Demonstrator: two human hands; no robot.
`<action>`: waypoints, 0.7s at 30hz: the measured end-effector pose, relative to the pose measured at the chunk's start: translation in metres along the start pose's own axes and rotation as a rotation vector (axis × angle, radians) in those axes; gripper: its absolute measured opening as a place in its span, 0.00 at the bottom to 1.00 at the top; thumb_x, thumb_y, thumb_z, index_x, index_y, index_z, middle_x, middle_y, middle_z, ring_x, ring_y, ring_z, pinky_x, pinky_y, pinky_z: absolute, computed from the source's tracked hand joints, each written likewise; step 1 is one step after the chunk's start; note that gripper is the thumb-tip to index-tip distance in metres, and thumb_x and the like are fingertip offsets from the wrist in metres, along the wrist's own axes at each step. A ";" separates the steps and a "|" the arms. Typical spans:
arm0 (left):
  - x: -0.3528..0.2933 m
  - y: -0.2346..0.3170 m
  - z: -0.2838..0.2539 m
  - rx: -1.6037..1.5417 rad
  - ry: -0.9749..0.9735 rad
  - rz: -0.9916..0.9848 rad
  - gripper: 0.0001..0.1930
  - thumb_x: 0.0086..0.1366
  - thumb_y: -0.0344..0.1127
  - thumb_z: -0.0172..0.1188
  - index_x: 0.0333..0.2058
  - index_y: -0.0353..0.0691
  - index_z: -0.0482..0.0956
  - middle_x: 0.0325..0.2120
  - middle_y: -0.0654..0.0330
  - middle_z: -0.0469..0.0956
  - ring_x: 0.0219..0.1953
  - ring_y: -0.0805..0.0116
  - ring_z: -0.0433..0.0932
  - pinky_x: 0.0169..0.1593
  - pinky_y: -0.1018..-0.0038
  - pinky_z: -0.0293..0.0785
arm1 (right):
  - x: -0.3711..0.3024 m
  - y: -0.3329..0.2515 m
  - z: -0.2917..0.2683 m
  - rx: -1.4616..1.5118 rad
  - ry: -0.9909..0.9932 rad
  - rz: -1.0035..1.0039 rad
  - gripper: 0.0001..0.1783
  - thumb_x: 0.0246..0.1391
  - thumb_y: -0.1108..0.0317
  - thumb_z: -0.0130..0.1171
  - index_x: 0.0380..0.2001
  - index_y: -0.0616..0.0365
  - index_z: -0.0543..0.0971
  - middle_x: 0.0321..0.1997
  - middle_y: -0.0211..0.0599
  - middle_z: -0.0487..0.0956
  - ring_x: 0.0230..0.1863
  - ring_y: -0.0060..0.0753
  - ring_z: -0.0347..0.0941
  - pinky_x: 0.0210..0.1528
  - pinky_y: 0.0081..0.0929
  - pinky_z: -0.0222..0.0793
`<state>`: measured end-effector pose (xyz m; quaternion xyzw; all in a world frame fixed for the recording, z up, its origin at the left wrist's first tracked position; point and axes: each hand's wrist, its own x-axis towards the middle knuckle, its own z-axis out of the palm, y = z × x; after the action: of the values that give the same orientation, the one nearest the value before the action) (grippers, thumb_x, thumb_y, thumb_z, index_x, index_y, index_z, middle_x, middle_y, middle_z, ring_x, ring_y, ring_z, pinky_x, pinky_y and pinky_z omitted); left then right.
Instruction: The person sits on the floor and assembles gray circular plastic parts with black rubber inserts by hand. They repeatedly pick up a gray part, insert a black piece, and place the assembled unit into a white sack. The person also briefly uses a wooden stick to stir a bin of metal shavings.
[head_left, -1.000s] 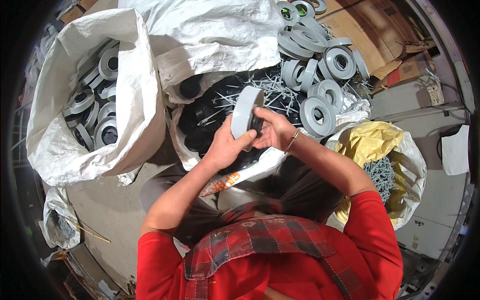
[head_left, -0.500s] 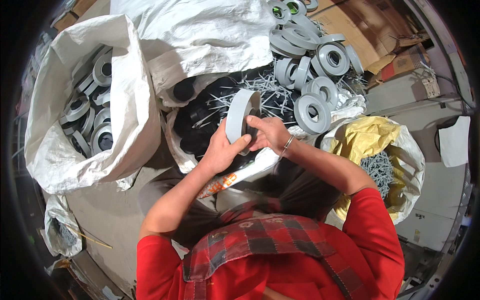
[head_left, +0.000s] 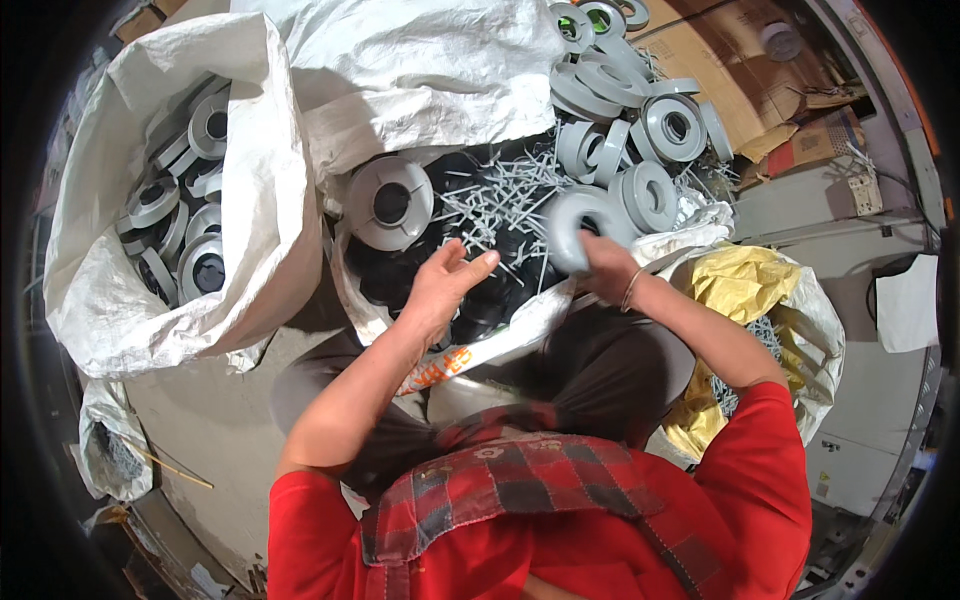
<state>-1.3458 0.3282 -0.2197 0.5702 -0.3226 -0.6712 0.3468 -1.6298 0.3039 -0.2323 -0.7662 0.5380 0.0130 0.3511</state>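
Note:
My right hand [head_left: 610, 270] grips the near edge of a grey plastic ring [head_left: 566, 236], both blurred by motion, beside the pile of grey rings [head_left: 672, 125]. My left hand [head_left: 445, 290] is open, fingers apart, with nothing in it, over the middle sack. Under it lie black plastic parts [head_left: 478, 308] and a heap of thin pale grey plastic pins [head_left: 500, 205]. Left of that heap, a grey flanged ring with a black centre [head_left: 363, 203] rests on the black parts.
A tall white woven sack [head_left: 265, 190] at left contains several grey rings with black centres. At right stands a yellow-lined sack [head_left: 735, 285] of grey pins. White sacking [head_left: 430, 80] covers the far middle. Cardboard [head_left: 725, 55] lies at far right; a small sack [head_left: 115, 425] stands at lower left.
My hands have parted. The grey ring they held together is gone from them, and one with a black centre now lies at the sack's left. My right hand has moved right, onto a grey ring.

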 end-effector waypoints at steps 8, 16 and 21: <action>0.000 0.029 -0.006 -0.252 0.079 -0.071 0.10 0.55 0.31 0.59 0.36 0.34 0.74 0.27 0.60 0.75 0.27 0.70 0.75 0.29 0.70 0.74 | 0.069 -0.039 -0.004 0.347 0.425 -0.142 0.14 0.53 0.59 0.57 0.36 0.58 0.80 0.31 0.42 0.80 0.32 0.39 0.76 0.38 0.30 0.72; 0.019 0.025 -0.023 -0.148 0.269 0.073 0.12 0.57 0.40 0.63 0.31 0.36 0.77 0.24 0.65 0.74 0.27 0.77 0.70 0.35 0.77 0.66 | 0.141 0.065 0.012 -0.650 -0.016 0.409 0.20 0.46 0.66 0.58 0.46 0.55 0.75 0.51 0.41 0.74 0.55 0.46 0.69 0.53 0.42 0.66; 0.019 0.034 -0.020 -0.135 0.259 0.076 0.14 0.57 0.40 0.64 0.35 0.34 0.77 0.26 0.64 0.75 0.29 0.76 0.71 0.37 0.76 0.68 | 0.127 0.052 -0.021 -0.862 -0.209 0.373 0.22 0.46 0.61 0.56 0.47 0.51 0.76 0.51 0.38 0.74 0.56 0.39 0.67 0.55 0.39 0.59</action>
<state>-1.3251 0.2928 -0.2053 0.6146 -0.2507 -0.5987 0.4483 -1.6277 0.1798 -0.2941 -0.7268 0.5738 0.3746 0.0452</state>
